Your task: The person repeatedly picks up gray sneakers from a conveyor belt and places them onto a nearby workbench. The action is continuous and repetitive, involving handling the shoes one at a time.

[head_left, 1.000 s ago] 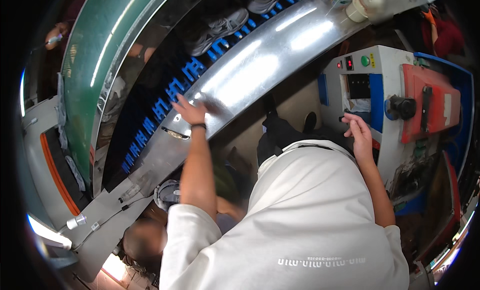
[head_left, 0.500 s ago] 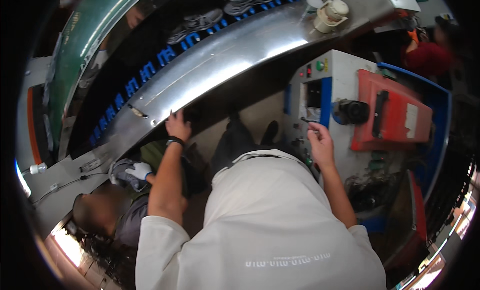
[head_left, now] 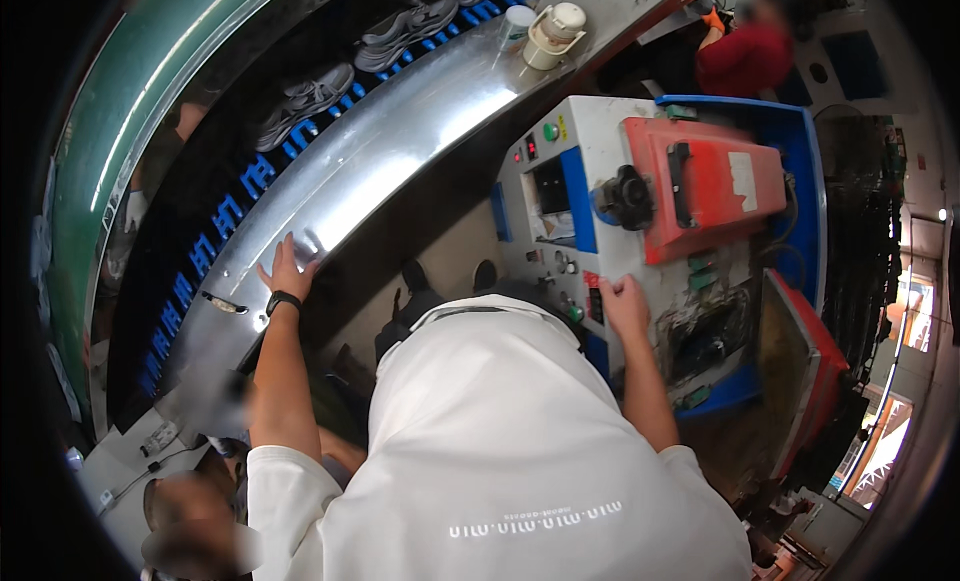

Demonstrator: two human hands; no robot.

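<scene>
My left hand (head_left: pixel 288 271) is open, its fingers spread over the edge of a shiny metal counter (head_left: pixel 370 171). A small dark-and-tan object (head_left: pixel 225 303) lies on the counter beside it. My right hand (head_left: pixel 626 307) is closed, thumb and fingers curled together, beside the control panel of a grey machine (head_left: pixel 590 131). A black switch with a red label (head_left: pixel 595 299) is just left of its fingertips. Whatever is between those fingers, if anything, is too small to make out. The machine carries a red cover (head_left: pixel 705 186) with a black handle, and a black knob (head_left: pixel 625 198).
Grey shoes (head_left: pixel 405 36) ride on a conveyor with blue holders (head_left: pixel 228 216) behind the counter. A cream jug (head_left: pixel 553 38) and a white cup (head_left: pixel 517 28) stand on it. A co-worker (head_left: pixel 190 516) is at lower left, another in red (head_left: pixel 745 56) at far right. A red-edged door (head_left: pixel 800 366) hangs open.
The view has turned, shifting the machine and counter leftward. My left hand has spread its fingers at the counter edge. My right hand has moved lower along the panel; the thin dark thing at its fingertips no longer shows.
</scene>
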